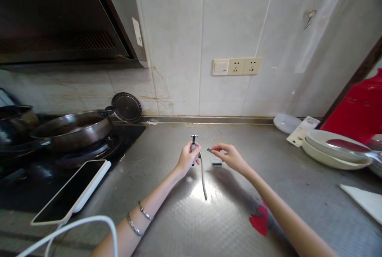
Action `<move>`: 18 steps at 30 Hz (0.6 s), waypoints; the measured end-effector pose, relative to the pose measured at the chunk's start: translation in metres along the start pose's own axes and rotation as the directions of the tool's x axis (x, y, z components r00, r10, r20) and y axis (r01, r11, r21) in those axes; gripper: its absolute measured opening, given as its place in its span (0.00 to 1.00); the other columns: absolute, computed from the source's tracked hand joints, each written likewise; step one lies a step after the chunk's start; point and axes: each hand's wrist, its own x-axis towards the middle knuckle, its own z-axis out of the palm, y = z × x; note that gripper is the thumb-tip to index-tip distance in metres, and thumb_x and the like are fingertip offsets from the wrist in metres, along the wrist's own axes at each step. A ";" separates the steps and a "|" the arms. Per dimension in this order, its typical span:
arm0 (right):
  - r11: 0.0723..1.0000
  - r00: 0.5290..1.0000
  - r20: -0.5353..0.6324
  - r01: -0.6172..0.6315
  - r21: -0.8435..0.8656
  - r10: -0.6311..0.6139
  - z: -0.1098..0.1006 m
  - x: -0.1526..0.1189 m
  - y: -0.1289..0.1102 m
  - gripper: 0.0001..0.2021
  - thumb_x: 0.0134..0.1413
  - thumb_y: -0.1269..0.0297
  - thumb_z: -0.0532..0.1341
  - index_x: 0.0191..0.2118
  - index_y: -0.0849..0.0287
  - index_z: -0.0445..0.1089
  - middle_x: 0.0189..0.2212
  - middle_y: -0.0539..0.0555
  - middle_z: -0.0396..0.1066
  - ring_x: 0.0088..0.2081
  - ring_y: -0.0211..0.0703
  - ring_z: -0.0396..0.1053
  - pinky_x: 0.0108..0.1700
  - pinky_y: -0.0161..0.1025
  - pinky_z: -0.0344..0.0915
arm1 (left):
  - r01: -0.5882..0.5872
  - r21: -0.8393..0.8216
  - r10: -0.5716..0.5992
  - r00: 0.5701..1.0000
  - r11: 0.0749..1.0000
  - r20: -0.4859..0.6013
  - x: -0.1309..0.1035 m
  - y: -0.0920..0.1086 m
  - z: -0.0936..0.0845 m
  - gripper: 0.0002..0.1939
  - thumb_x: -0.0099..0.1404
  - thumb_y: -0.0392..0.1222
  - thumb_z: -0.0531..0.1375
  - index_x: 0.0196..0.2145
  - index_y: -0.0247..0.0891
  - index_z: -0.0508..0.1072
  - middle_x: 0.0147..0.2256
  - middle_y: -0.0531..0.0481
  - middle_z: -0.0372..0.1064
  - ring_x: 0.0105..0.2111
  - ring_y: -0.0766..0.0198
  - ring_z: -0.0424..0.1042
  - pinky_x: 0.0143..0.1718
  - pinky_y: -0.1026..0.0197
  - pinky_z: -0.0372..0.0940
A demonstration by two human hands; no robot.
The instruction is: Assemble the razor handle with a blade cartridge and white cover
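Note:
My left hand (pixel 190 156) is closed around the handle of a small razor-like tool (pixel 193 139) with a T-shaped head, held upright over the metal counter. A thin grey cord-like strip (pixel 203 179) runs down from beside these fingers; whether it joins the tool I cannot tell. To the right, my right hand (pixel 229 156) pinches a small dark-green piece (pixel 209 150) between thumb and fingertips, a short gap from the tool. Below that hand, a small clear packet (pixel 216 161) with a green edge lies on the counter, partly covered by the fingers.
A phone (pixel 73 191) with a white cable (pixel 86 220) lies at left beside the stove (pixel 131 134), which bears a pan (pixel 74 127). At right are stacked plates (pixel 334 159), a card (pixel 303 131) and a white dish (pixel 286 123). A red patch (pixel 259 219) marks the counter (pixel 176 225).

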 end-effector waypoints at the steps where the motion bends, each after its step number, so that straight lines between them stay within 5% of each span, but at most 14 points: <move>1: 0.999 1.000 -0.016 -0.005 0.039 0.006 0.001 0.000 -0.003 0.16 0.53 0.55 0.56 0.36 0.62 0.73 0.31 0.55 0.74 0.34 0.41 0.69 0.31 0.34 0.64 | -0.004 0.015 0.004 1.000 1.000 -0.003 0.000 -0.001 0.000 0.14 0.53 0.49 0.61 0.31 0.37 0.63 0.14 0.64 0.49 0.12 0.75 0.50 0.16 0.68 0.59; 5: 0.993 0.998 -0.061 -0.004 0.119 0.011 0.007 -0.002 -0.012 0.17 0.53 0.54 0.56 0.38 0.62 0.73 0.32 0.56 0.74 0.33 0.42 0.69 0.26 0.32 0.63 | 0.003 0.077 -0.005 1.000 0.997 0.022 -0.001 -0.004 0.002 0.15 0.53 0.50 0.61 0.32 0.35 0.67 0.14 0.63 0.50 0.12 0.75 0.51 0.14 0.68 0.57; 10: 0.997 0.996 -0.075 0.057 0.047 -0.053 0.014 -0.005 -0.018 0.16 0.55 0.55 0.55 0.37 0.60 0.75 0.34 0.56 0.74 0.35 0.42 0.69 0.35 0.36 0.66 | 0.019 0.076 -0.023 0.998 0.997 0.050 -0.003 -0.004 0.003 0.16 0.53 0.51 0.61 0.29 0.35 0.67 0.13 0.63 0.50 0.11 0.75 0.50 0.13 0.68 0.57; 18: 0.977 0.966 -0.153 0.203 -0.060 -0.210 0.010 -0.008 -0.018 0.17 0.55 0.56 0.57 0.45 0.59 0.72 0.33 0.56 0.72 0.32 0.39 0.68 0.28 0.33 0.65 | 0.042 -0.030 -0.043 0.999 0.999 -0.028 0.002 -0.001 -0.001 0.16 0.52 0.51 0.62 0.28 0.36 0.64 0.13 0.64 0.48 0.11 0.76 0.49 0.14 0.69 0.57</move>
